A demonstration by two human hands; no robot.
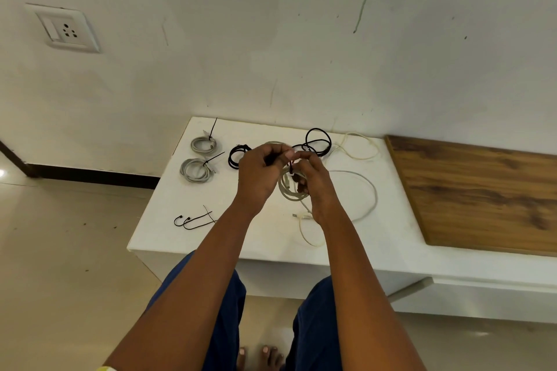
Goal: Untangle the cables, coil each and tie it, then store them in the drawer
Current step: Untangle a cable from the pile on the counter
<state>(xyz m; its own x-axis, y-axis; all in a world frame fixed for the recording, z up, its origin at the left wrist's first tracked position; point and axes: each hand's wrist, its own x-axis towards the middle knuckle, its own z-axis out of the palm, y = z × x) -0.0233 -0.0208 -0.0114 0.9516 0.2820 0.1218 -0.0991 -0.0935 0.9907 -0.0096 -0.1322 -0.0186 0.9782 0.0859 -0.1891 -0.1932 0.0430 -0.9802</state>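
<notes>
Above the white cabinet top [259,238], both hands work on a grey coiled cable [290,192]. My right hand [313,187] grips the coil, fingers curled round its loops. My left hand [260,173] pinches a black zip tie [291,166] that wraps the coil. Two tied grey coils [202,144] [195,170] lie at the back left, each with a black tie tail sticking up. A black coil [236,155] sits beside them. A loose black cable [318,141], a cream cable [360,146] and a white cable [366,190] lie tangled to the right.
Spare black zip ties [193,220] lie near the front left edge of the cabinet. A wooden panel [482,193] covers its right part. A wall socket [64,28] is mounted at the upper left. My legs and bare feet stand on the tiled floor below.
</notes>
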